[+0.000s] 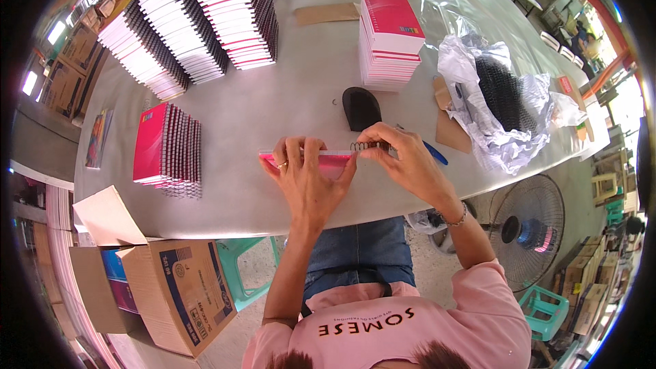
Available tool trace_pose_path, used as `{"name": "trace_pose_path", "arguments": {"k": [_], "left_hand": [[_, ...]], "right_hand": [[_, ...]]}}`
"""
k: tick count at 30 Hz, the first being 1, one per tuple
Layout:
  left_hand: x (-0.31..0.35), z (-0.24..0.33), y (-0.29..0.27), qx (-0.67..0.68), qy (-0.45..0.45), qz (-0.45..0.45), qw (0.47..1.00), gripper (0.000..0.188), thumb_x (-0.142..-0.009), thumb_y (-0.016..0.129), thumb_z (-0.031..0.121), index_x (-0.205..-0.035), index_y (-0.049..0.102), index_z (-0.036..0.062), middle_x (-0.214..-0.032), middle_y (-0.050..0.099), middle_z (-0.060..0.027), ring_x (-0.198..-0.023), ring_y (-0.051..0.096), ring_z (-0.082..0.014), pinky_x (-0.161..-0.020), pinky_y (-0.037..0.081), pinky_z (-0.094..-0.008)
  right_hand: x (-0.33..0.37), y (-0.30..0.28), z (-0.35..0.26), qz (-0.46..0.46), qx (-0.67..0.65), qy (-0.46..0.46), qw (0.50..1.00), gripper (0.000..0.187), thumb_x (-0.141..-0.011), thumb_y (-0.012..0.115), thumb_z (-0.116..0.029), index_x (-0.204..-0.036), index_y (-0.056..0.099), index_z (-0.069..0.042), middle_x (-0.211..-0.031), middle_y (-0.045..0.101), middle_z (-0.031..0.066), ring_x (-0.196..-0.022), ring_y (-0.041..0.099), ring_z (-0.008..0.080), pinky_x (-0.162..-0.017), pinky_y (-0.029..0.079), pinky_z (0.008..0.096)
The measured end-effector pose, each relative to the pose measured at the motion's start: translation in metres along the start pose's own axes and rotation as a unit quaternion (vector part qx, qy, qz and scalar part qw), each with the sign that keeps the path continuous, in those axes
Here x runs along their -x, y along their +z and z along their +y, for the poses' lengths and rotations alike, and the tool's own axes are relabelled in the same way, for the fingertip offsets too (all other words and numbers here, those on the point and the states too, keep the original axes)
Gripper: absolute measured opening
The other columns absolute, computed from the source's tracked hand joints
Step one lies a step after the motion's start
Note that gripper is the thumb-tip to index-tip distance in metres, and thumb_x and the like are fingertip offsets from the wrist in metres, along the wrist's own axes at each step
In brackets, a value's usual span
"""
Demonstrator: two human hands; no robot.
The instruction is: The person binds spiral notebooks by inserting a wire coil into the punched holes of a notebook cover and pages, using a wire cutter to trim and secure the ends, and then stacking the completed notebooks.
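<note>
Head camera, looking down on a grey table [273,102] from the seated person's own viewpoint. Near the middle of the picture, at the table's near edge, the left hand [307,174] lies over a pink notebook [328,160] held on edge, its fingers curled over the top and gripping it. Touching the notebook's right end, the right hand [403,157] pinches a short black spiral wire [361,145] between thumb and fingertips, closed on the coil where it meets the notebook's edge.

At 12 o'clock from the hands, just beyond them, sits a dark rounded object [360,108]. At 3 o'clock, just past the right hand, a blue pen [432,152] lies on the table. At 1 o'clock stands a stack of pink-covered notebooks [389,37], and at 2 o'clock a crumpled clear plastic bag [506,102] holds a bundle of black spiral coils [502,89]. At 9 o'clock, well apart, a row of bound pink notebooks [167,150] stands on edge. At 11 o'clock, far across the table, long rows of white-edged notebooks [198,20] are lined up. At 7 o'clock, below the table, an open cardboard box [171,287] stands on the floor. At 4 o'clock a floor fan [526,225] stands beside the person's knee.
</note>
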State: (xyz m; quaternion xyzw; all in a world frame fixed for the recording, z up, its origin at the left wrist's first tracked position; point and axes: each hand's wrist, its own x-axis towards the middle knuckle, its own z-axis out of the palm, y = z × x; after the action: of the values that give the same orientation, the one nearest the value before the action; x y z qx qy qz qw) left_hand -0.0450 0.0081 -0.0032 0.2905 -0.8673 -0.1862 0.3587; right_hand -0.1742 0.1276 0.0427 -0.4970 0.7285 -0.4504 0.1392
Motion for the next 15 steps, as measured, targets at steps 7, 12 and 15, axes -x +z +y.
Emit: {"name": "trace_pose_path", "arguments": {"k": [7,12,15], "left_hand": [[0.001,0.000,-0.001,-0.020,0.000,-0.009,1.000,0.041,-0.066,0.081,0.037,-0.093,0.059,0.0149,-0.102,0.050,-0.0040,-0.111,0.044,-0.0301,-0.102,0.021,-0.0628],[-0.001,-0.003,-0.001,-0.032,0.000,-0.012,0.999,0.041,-0.067,0.081,0.039,-0.093,0.060,0.0151,-0.101,0.051,-0.0027,-0.108,0.046,-0.0275,-0.099,0.024,-0.0596],[-0.004,-0.003,-0.005,-0.035,0.007,-0.023,0.999,0.043,-0.069,0.080,0.042,-0.096,0.059,0.0155,-0.100,0.052,-0.0007,-0.105,0.047,-0.0255,-0.095,0.027,-0.0547]], "right_hand": [[0.002,0.007,-0.001,0.021,0.017,-0.022,0.999,0.020,-0.083,0.069,-0.004,-0.101,0.062,0.000,-0.093,0.065,0.0090,-0.077,0.060,0.0197,-0.072,0.050,0.0311],[0.006,0.015,-0.003,0.038,0.010,-0.031,0.999,0.018,-0.084,0.068,-0.004,-0.100,0.062,0.000,-0.094,0.062,0.0084,-0.081,0.060,0.0222,-0.074,0.049,0.0323],[0.007,0.016,0.004,0.030,0.077,-0.051,0.995,0.016,-0.086,0.067,-0.006,-0.100,0.061,-0.001,-0.094,0.061,0.0100,-0.083,0.060,0.0231,-0.072,0.049,0.0337]]}}
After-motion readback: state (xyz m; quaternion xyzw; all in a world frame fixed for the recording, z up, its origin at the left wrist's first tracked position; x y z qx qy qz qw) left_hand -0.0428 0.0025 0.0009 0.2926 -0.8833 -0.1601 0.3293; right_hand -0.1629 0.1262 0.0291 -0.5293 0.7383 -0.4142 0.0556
